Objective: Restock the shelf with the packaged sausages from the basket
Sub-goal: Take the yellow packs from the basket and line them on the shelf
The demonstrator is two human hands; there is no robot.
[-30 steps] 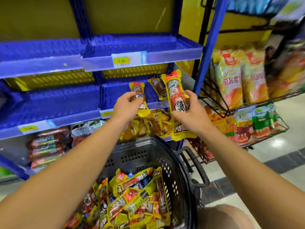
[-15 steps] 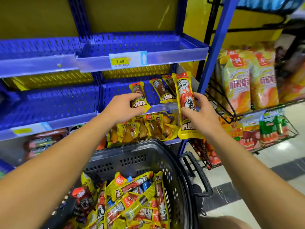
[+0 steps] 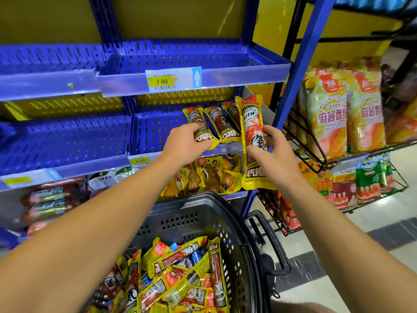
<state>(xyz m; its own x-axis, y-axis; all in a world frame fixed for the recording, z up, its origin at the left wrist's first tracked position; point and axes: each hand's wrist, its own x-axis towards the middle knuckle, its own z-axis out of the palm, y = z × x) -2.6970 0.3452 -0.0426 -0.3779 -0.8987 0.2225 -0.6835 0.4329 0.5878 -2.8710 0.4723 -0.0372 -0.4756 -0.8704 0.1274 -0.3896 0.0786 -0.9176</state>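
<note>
Head view. The right hand (image 3: 274, 159) grips a red-and-yellow sausage pack (image 3: 253, 141) round its middle, thumb in front, fingers behind. The pack stands nearly upright, long axis vertical, red-tabbed end up, in the air just in front of the right end of the middle shelf (image 3: 155, 129).

The left hand (image 3: 184, 143) pinches the lower end of a brown pack (image 3: 199, 125) lying on that shelf, fingers curled over it. This pack leans back on the shelf floor, long axis running front to back, its lower end over the front lip. Just to its right lie two more brown packs: the second pack (image 3: 222, 124) beside it, the third pack (image 3: 232, 114) partly hidden behind the held red one. All three lie roughly parallel, top ends tilted slightly left. That makes three packs on the shelf and one in the hand.

Below, the dark basket (image 3: 203, 220) holds a loose heap of packs (image 3: 180, 276), pointing every way; too tangled to count.

The top shelf (image 3: 203, 57) carries a price tag (image 3: 168, 81) reading 7.80. On the lower shelf sit chicken-leg packs (image 3: 203, 175) and dark red sausages (image 3: 48, 199). A wire rack (image 3: 316, 152) at the right holds orange bags (image 3: 331, 114).
</note>
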